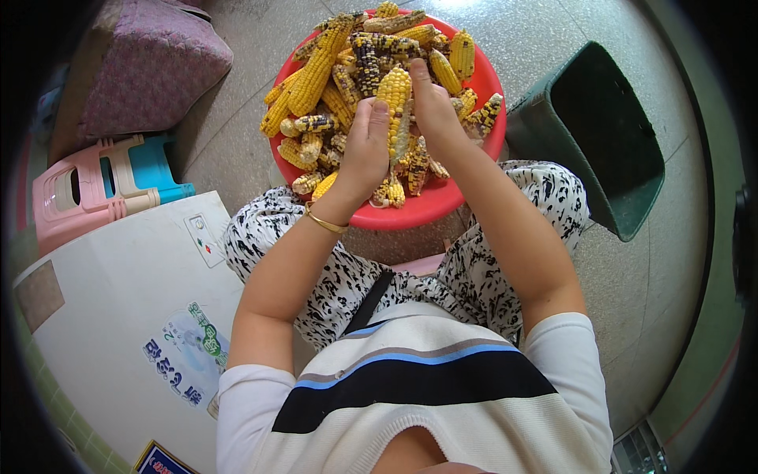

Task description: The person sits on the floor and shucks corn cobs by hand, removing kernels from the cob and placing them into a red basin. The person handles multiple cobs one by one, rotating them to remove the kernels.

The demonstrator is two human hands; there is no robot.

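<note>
A yellow ear of corn (pixel 393 89) stands nearly upright above the basin, with a strip of kernels gone along its right side. My left hand (pixel 368 142) is wrapped around its left side, thumb lying on the kernels. Beside the ear's right edge is my right hand (pixel 435 109), thumb pointing up; its fingers are partly hidden, so I cannot tell whether they grip the ear. Below both hands a red plastic basin (pixel 408 218) holds a heap of corn ears, some plain yellow, others mixed dark purple and yellow (pixel 367 65).
To the right of the basin a dark green plastic bin (pixel 568 136) lies tilted, its mouth facing right. Pink, beige and blue plastic stools (pixel 77 189) are stacked at left, near a white appliance (pixel 118 284) with stickers. A pink patterned cloth cover (pixel 157 65) hangs at upper left.
</note>
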